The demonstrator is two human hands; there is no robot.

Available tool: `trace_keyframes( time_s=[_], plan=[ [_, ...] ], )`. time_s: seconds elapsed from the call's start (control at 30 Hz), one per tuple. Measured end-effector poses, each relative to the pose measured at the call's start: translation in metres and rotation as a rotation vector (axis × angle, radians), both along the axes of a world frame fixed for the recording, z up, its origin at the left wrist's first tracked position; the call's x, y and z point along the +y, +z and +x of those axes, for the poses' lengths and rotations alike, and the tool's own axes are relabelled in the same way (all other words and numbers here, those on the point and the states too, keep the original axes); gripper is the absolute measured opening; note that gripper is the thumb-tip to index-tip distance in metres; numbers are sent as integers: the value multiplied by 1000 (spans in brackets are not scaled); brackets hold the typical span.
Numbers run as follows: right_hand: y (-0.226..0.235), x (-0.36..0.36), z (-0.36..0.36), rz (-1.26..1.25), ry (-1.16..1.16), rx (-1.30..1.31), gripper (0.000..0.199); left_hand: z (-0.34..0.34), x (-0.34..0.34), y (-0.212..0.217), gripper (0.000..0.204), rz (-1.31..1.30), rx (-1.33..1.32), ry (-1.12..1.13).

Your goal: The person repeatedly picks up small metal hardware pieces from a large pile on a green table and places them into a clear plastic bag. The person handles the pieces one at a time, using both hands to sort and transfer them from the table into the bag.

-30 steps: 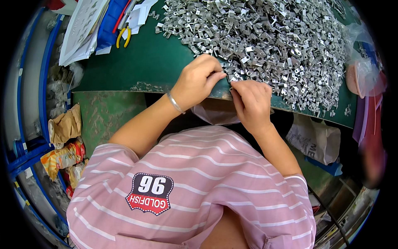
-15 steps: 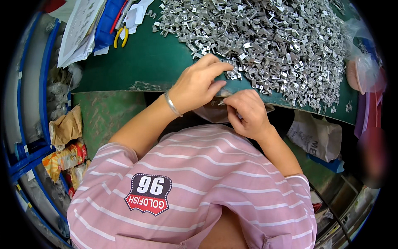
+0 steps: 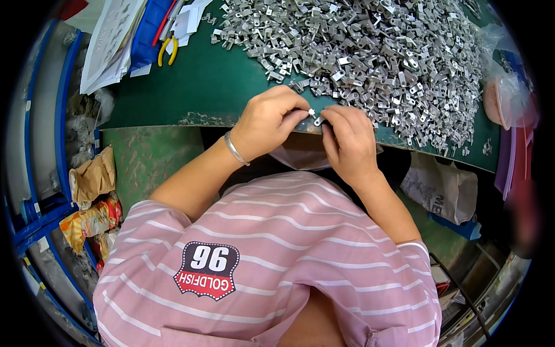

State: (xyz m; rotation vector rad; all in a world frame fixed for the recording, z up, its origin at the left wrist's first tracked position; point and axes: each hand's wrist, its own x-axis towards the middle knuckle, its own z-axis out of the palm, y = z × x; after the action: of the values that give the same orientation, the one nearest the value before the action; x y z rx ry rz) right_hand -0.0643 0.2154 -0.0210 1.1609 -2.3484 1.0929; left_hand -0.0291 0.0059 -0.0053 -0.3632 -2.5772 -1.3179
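Over the near edge of the green table, my left hand pinches a small silvery metal bracket between thumb and fingertips. Close beside it, my right hand has its thumb and fingers closed on another small metal bracket, which has a round hole. The two pieces are nearly touching; whether they meet I cannot tell. Just beyond my hands spreads a large heap of similar metal brackets.
On the green tabletop at the far left are yellow-handled pliers, a blue tray and papers. Blue-framed shelving stands at left. A clear plastic bag lies at right; a printed bag hangs below the table.
My left hand has drawn back from the heap with a bracket in its fingertips. My right hand has moved slightly up and forward, bringing its bracket close to the left one.
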Motion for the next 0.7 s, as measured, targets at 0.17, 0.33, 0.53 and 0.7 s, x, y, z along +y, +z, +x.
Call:
trace_keyframes(
  time_s=[0.17,0.33,0.53,0.7],
  plan=[
    [-5,7,3,-67,214,-105,25,10,-5,16,14,134,-312,-94],
    [5,3,0,-58,287,-98,30,10,3,19,22,-38,-85,26],
    [2,-27,-17,116,-67,97,34,3,7,1,14,-111,-15,-135],
    [5,-25,-16,156,-16,80,34,6,-4,13,12,-71,-103,-168]
  ],
)
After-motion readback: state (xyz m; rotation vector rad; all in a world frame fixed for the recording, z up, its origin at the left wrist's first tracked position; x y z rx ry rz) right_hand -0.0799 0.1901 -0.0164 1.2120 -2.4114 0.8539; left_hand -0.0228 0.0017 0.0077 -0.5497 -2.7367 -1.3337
